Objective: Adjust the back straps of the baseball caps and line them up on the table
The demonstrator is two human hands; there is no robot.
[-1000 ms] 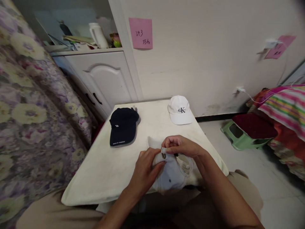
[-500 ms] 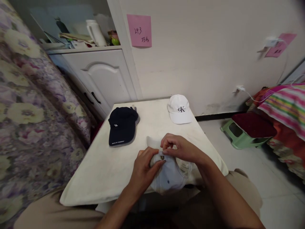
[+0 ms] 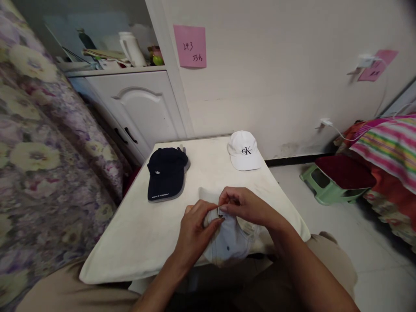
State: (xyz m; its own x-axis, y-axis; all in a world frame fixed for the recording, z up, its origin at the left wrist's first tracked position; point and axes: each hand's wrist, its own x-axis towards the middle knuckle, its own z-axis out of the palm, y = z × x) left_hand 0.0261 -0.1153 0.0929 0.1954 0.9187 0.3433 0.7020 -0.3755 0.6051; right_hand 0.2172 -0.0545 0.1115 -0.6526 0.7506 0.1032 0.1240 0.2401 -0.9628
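A pale blue baseball cap [image 3: 229,240] is at the near edge of the table, its back strap and small metal buckle facing up. My left hand [image 3: 196,227] pinches the cap beside the buckle between thumb and fingers. With thumb and fingertips, my right hand [image 3: 242,204] grips the strap at the buckle from the other side; the fingers partly cover the buckle. Farther left on the table lies a navy cap [image 3: 167,169] with a grey-edged brim, another grey cap edge showing beneath it. A white cap [image 3: 244,151] with black letters sits at the far right corner.
A pale cloth covers the table [image 3: 136,242]. Floral curtain [image 3: 35,173] hangs at the left, beside a white cabinet [image 3: 139,104]. Pink paper [image 3: 190,45] is stuck on the wall behind. To the right stand a green stool [image 3: 325,182] and a bed with striped cloth [image 3: 386,143].
My right fingers have shifted slightly over the buckle, covering more of it. Both hands stay on the pale blue cap, and the other caps lie where they were. The view has tilted slightly.
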